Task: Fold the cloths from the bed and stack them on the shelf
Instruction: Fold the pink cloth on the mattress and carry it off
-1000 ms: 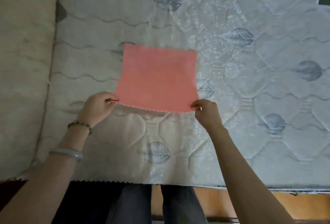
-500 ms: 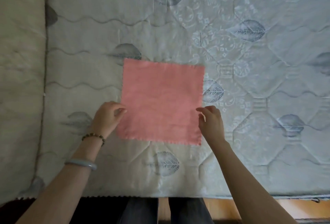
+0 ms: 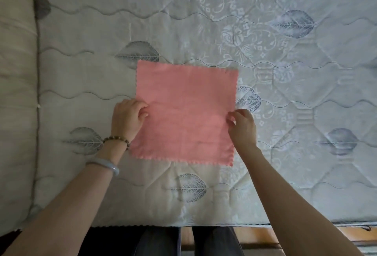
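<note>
The left hand [image 3: 127, 119] curls its fingers over the nine o'clock edge of the pink cloth [image 3: 185, 113], and the right hand [image 3: 242, 128] pinches the three o'clock edge between thumb and fingertips. Both seem clamped on the fabric at mid-height. The cloth lies flat as a single unfolded square on the quilted mattress [image 3: 295, 153], toward the person's side of the bed. I judge the first fold is just starting. Next, one half must be brought over the line between the hands, with the scalloped edges matched. No shelf is in view.

cloth [image 3: 185, 113] flat on mattress [image 3: 285, 92], hands at its side edges
</note>
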`<action>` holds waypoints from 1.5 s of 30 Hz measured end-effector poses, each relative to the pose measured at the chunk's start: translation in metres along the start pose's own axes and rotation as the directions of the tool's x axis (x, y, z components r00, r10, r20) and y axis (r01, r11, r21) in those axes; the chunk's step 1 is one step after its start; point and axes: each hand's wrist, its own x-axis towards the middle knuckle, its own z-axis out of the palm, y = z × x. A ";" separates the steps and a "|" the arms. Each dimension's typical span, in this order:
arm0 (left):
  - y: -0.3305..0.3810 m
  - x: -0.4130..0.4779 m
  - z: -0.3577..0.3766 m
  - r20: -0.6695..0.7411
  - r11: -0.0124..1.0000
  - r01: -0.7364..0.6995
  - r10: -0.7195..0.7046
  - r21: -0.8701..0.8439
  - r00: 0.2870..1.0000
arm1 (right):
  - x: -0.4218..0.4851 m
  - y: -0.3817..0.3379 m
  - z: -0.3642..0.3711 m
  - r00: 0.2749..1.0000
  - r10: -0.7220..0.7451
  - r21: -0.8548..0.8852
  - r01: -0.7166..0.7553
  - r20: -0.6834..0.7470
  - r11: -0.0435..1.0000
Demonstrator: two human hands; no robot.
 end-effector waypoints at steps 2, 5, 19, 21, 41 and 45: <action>-0.003 0.000 0.000 -0.031 0.999 -0.031 0.032 0.037 0.999 | -0.003 0.003 0.003 1.000 -0.024 -0.014 0.024 -0.010 1.000; -0.002 -0.001 0.000 -0.069 0.993 -0.091 0.096 0.075 0.993 | 0.004 0.005 0.003 1.000 -0.008 -0.002 0.008 -0.018 1.000; 0.001 -0.022 -0.071 -0.339 0.993 -0.096 0.111 0.062 0.934 | -0.012 -0.017 -0.042 0.891 -0.081 0.109 0.144 -0.446 0.984; 0.007 -0.016 -0.088 -0.385 0.996 -0.057 0.078 0.065 0.919 | -0.002 -0.031 -0.055 0.850 -0.085 0.119 0.171 -0.520 0.978; -0.019 -0.067 0.003 -0.219 0.997 -0.052 0.064 0.064 0.974 | -0.041 0.022 0.008 0.964 0.036 -0.137 -0.074 -0.264 0.988; -0.025 -0.089 0.018 -0.118 0.997 -0.031 0.039 0.064 0.992 | -0.064 0.034 0.020 0.978 0.087 -0.189 -0.123 -0.188 0.974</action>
